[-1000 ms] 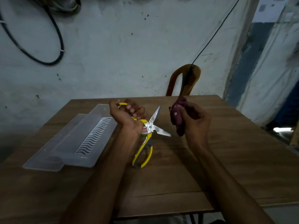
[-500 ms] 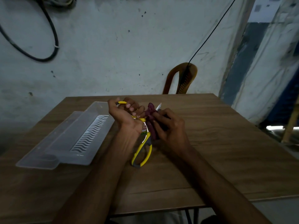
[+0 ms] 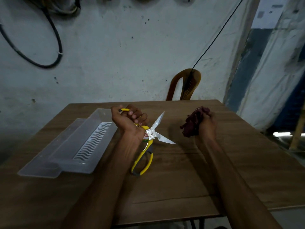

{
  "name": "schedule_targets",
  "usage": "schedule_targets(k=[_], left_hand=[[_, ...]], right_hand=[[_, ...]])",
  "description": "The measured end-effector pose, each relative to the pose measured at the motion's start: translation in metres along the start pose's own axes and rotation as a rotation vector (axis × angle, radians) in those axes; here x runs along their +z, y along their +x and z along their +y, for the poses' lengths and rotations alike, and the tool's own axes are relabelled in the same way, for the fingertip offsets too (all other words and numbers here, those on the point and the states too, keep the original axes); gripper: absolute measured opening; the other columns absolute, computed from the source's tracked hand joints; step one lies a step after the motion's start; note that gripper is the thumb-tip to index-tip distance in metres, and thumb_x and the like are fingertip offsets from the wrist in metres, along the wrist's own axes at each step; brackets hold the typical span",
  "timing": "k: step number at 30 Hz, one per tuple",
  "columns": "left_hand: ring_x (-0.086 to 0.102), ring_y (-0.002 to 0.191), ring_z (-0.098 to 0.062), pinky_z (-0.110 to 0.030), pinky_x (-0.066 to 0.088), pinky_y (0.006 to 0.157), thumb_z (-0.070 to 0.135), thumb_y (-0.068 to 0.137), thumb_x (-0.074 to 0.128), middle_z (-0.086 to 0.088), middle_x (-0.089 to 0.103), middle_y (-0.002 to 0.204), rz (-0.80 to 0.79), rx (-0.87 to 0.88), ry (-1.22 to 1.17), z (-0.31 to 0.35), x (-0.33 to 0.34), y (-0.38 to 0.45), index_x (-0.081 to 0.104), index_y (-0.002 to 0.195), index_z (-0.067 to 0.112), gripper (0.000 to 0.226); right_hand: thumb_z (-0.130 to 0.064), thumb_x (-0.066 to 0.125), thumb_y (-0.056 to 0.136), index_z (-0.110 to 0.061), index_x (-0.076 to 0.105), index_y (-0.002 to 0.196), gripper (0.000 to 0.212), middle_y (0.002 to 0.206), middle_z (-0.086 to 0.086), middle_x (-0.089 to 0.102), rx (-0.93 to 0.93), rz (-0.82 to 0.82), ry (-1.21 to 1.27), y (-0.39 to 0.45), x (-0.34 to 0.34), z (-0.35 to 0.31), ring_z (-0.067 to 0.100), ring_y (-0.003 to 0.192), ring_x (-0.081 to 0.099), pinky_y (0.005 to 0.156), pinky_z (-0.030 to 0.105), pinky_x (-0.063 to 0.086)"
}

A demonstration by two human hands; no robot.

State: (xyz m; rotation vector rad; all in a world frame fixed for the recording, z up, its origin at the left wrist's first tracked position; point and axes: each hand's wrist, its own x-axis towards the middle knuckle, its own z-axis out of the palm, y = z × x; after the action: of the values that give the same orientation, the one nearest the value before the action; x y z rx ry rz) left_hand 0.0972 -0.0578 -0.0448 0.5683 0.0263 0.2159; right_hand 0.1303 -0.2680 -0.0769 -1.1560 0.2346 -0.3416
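Note:
Yellow-handled scissors [image 3: 155, 134] stand with their blades spread wide above the wooden table [image 3: 189, 171]. My left hand [image 3: 130, 121] grips the upper handle loop; the lower handle hangs down to the table. My right hand [image 3: 207, 124] holds a crumpled dark maroon cloth [image 3: 192, 123], well to the right of the blades and apart from them.
A clear plastic tray [image 3: 66, 146] with a wavy-slotted insert lies on the left of the table. A brown plastic chair [image 3: 186, 85] stands behind the far edge. A black cable hangs down to it along the wall. The table's right and near edges are close.
Half a second ago my right hand pressed the cloth against the scissor blades; it has now drawn away to the right with the cloth. My left hand has kept its grip on the scissors.

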Motion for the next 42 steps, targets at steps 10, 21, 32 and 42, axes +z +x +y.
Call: schedule_targets(k=[10,21,32,42], left_hand=[[0.013,0.042,-0.013,-0.023,0.007,0.049,0.041,0.081,0.034,0.004,0.021,0.052,-0.001,-0.009,0.017,0.001,-0.001,0.001,0.028,0.055,0.019,0.034],[0.014,0.041,-0.013,-0.021,0.009,0.047,0.041,0.082,0.034,0.004,0.022,0.050,0.007,-0.009,0.005,0.003,0.000,0.000,0.030,0.055,0.018,0.036],[0.012,0.042,-0.014,-0.021,0.010,0.048,0.041,0.080,0.035,0.004,0.020,0.050,-0.022,-0.002,0.004,0.006,-0.003,0.001,0.028,0.056,0.019,0.033],[0.011,0.042,-0.013,-0.020,0.011,0.045,0.040,0.082,0.035,0.003,0.019,0.052,-0.059,-0.025,-0.041,-0.002,0.001,-0.005,0.027,0.057,0.019,0.034]], right_hand=[[-0.029,0.049,0.102,-0.026,0.056,0.137,0.036,0.125,0.007,0.069,0.238,-0.254,0.142,-0.009,0.005,0.006,0.027,0.117,0.064,0.098,0.048,0.051],[-0.018,0.049,0.105,-0.019,0.065,0.104,0.017,0.085,0.016,0.062,-0.221,-0.439,-0.066,-0.057,0.027,0.000,0.011,0.072,0.064,0.064,0.027,0.057],[-0.017,0.079,0.088,-0.017,0.079,0.110,0.022,0.106,0.000,0.067,-0.974,-0.775,-0.660,-0.069,0.028,0.021,0.013,0.094,0.067,0.075,0.037,0.055],[-0.022,0.069,0.089,-0.015,0.079,0.110,0.024,0.102,0.005,0.069,-1.174,-0.467,-0.780,-0.059,0.026,0.027,0.018,0.078,0.068,0.062,0.033,0.054]])
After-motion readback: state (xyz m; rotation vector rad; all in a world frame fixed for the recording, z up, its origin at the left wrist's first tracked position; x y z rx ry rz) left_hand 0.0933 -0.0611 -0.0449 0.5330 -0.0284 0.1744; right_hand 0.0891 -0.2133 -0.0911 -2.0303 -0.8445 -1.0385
